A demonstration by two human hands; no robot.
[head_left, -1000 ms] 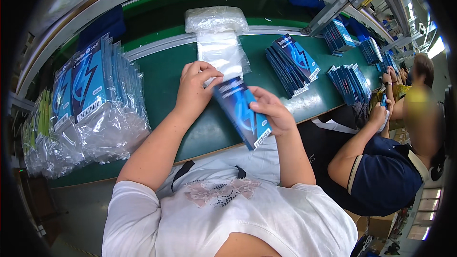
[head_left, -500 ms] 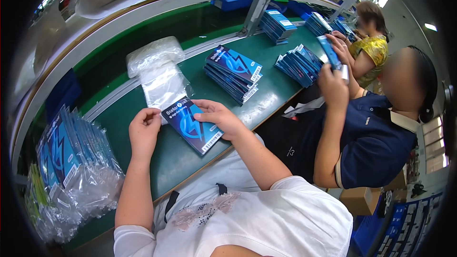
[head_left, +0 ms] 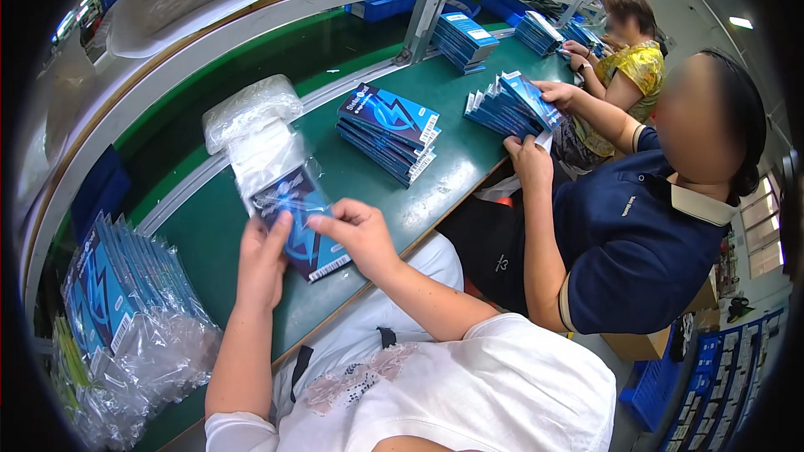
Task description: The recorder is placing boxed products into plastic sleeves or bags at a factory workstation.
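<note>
A flat blue packet (head_left: 314, 253) with a lightning-bolt print is tilted between my two hands. Clear plastic covers its far part, which overlaps the top bag of a stack of clear plastic bags (head_left: 266, 151). My left hand (head_left: 263, 261) grips the packet's left edge, thumb on its face and fingers hidden beneath. On the right side, my right hand (head_left: 362, 238) is closed at the packet's edge, thumb over its front; whether it also pinches the plastic, I cannot tell. Just beyond my right hand lies a pile of similar blue packets (head_left: 389, 121).
Bagged blue packets (head_left: 105, 285) stand at the left on the green table (head_left: 402, 216). A co-worker in a navy shirt (head_left: 624, 238) handles packets on my right; another in a yellow top (head_left: 636, 67) sits farther off. A metal post (head_left: 425, 17) and shelf edge (head_left: 197, 46) border the back.
The packet has moved onto the bags, its far part now under clear plastic. My left thumb has come onto its face. The co-worker's hands have lowered to the neighbouring pile.
</note>
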